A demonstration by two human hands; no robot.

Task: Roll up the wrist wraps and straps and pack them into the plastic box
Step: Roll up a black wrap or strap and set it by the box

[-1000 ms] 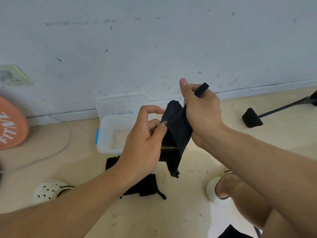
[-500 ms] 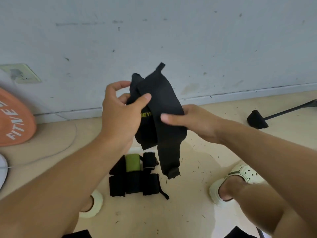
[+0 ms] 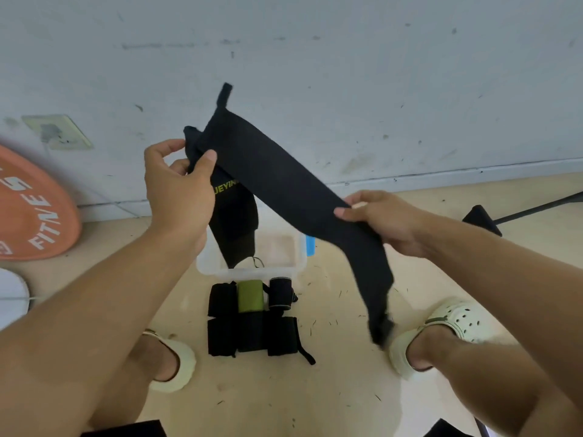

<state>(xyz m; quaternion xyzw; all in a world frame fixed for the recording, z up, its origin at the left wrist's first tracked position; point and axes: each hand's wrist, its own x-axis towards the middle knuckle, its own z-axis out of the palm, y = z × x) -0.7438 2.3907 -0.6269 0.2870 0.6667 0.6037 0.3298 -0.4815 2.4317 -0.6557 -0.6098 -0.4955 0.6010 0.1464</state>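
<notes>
Since a second ago, left hand point(image 3: 176, 187) and right hand point(image 3: 383, 220), each pinching the black wrist wrap point(image 3: 284, 187), have drawn it straight; rolling may begin.

— What leans on the wall at the left?
— An orange weight plate point(image 3: 30, 209) with white lettering, below a wall socket point(image 3: 56, 132)
— And on the right?
— A black stand foot point(image 3: 481, 219) on the floor, beyond a pale clog point(image 3: 441, 326)
</notes>
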